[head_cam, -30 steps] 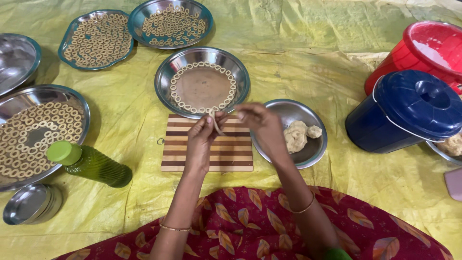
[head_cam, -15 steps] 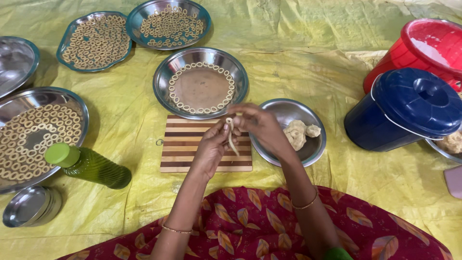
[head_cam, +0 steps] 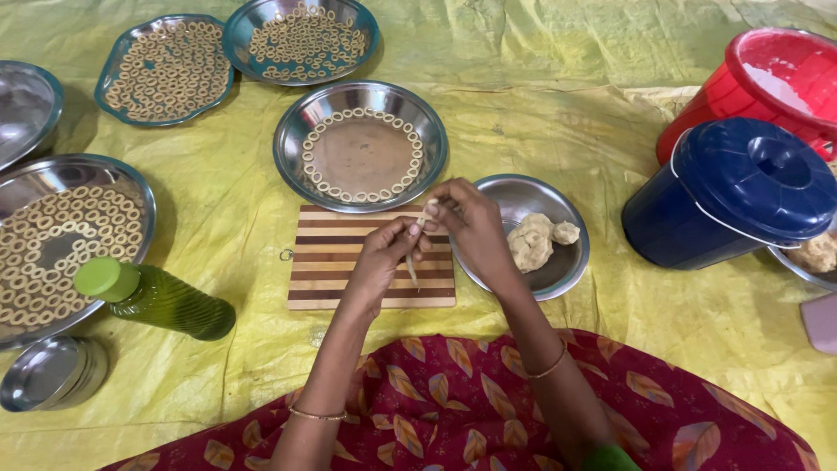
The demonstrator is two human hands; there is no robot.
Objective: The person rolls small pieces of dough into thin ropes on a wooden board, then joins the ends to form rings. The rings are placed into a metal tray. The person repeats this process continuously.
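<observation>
Pale dough strip point(head_cam: 413, 247), thin, seemingly pinched

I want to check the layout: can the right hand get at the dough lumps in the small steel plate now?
Probably yes. The right hand is just beside the small steel plate, the dough lumps lie uncovered, nothing stands between; but its fingers pinch a dough strip.

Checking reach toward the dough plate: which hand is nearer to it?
Right. The right hand overlaps the near left rim of the dough plate; the left hand is farther left, over the striped board.
</observation>
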